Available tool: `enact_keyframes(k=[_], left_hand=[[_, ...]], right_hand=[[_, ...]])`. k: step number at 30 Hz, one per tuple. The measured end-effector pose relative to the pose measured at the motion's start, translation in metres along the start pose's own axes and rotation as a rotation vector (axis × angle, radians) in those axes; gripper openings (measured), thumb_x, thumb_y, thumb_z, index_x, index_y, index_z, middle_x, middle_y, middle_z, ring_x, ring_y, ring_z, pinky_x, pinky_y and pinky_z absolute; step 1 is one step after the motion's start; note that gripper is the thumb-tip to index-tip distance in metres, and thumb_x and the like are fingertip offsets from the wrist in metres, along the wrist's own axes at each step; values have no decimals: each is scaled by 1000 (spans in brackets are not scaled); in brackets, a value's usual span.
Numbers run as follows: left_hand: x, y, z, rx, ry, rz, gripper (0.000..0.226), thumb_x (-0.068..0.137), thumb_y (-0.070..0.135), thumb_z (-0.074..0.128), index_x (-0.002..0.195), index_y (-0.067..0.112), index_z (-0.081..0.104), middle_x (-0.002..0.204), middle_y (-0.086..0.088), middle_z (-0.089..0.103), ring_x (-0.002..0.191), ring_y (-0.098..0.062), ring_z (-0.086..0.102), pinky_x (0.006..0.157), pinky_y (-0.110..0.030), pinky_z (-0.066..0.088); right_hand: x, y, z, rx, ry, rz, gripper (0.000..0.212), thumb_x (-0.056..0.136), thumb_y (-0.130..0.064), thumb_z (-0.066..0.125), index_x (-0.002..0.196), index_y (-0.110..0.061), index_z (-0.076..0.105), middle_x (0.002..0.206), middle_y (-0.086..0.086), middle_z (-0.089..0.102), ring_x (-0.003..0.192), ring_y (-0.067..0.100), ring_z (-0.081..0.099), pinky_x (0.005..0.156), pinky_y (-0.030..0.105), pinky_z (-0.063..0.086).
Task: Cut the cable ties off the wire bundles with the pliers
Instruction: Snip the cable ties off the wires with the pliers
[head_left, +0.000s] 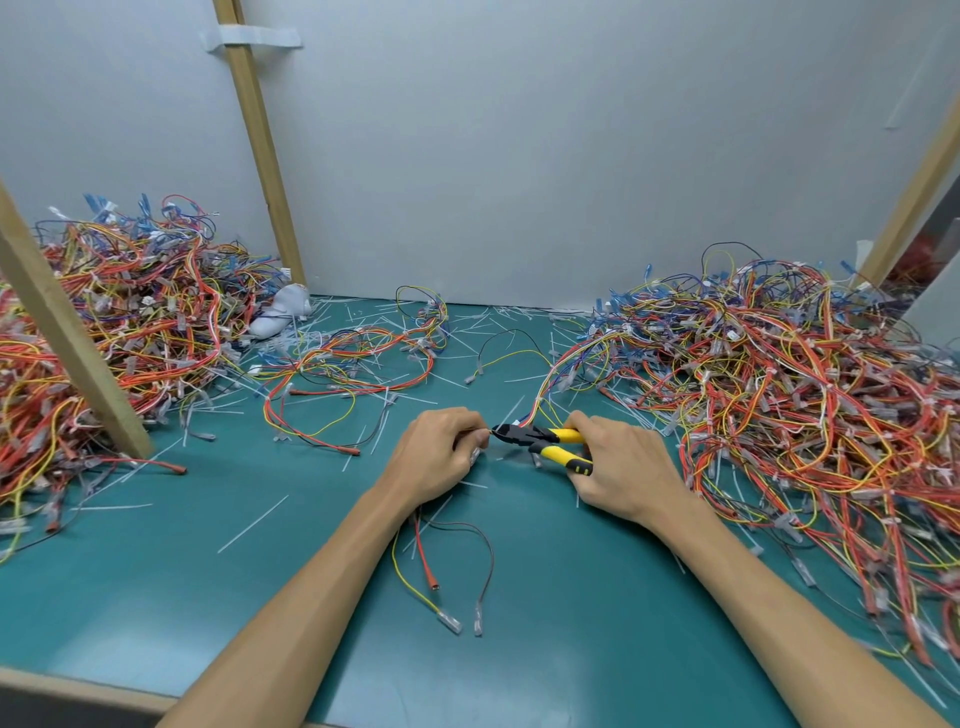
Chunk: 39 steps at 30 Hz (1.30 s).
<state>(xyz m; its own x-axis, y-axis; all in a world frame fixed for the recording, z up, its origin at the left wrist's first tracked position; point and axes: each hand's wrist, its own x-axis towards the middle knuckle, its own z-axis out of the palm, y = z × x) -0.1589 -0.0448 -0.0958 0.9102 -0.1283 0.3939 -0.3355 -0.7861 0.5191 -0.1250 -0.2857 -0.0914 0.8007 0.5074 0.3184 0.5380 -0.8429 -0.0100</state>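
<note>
Gripping pliers (540, 441) — right hand (613, 467) fingers clamped on handles | left hand (436, 457) fingers pinched on wire bundle (478, 434)

No legible text — anywhere.

On the teal rubber mat (156, 597), one tangled heap of red and yellow wires (130, 322) lies left, another heap (779, 395) right; the hands meet between, over perhaps one thin bundle.
</note>
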Motion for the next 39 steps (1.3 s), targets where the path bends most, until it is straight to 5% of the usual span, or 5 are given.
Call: enact_keyframes(k=[7, 14, 24, 39], left_hand=[[-1, 1, 0, 3, -2, 10, 17, 92, 17, 57, 78, 20, 66, 68, 13, 53, 68, -12, 49, 64, -32, 43], [-1, 1, 0, 10, -10, 8, 16, 92, 18, 57, 79, 19, 66, 70, 11, 56, 70, -14, 51, 65, -33, 44], [-2, 3, -2, 23, -21, 5, 16, 92, 19, 56, 80, 19, 66, 70, 11, 54, 70, -16, 51, 65, -35, 46], [-2, 3, -2, 6, -18, -8, 16, 92, 18, 56, 79, 19, 66, 69, 11, 54, 69, -15, 51, 65, -33, 44]], right_hand=[[0, -2, -4, -55, -27, 33, 27, 80, -42, 56, 86, -28, 34, 70, -10, 40, 70, 22, 52, 54, 31, 26], [-2, -2, -2, -2, -12, 18, 34, 84, -57, 48, 82, -24, 40, 67, -9, 45, 64, 22, 47, 54, 31, 28], [-1, -2, -3, 21, -49, 67, 21, 73, -32, 58, 79, -22, 41, 63, -5, 48, 63, 28, 47, 53, 31, 27], [0, -1, 0, 26, -45, 84, 22, 70, -33, 56, 77, -20, 39, 58, -4, 45, 61, 30, 46, 50, 31, 25]])
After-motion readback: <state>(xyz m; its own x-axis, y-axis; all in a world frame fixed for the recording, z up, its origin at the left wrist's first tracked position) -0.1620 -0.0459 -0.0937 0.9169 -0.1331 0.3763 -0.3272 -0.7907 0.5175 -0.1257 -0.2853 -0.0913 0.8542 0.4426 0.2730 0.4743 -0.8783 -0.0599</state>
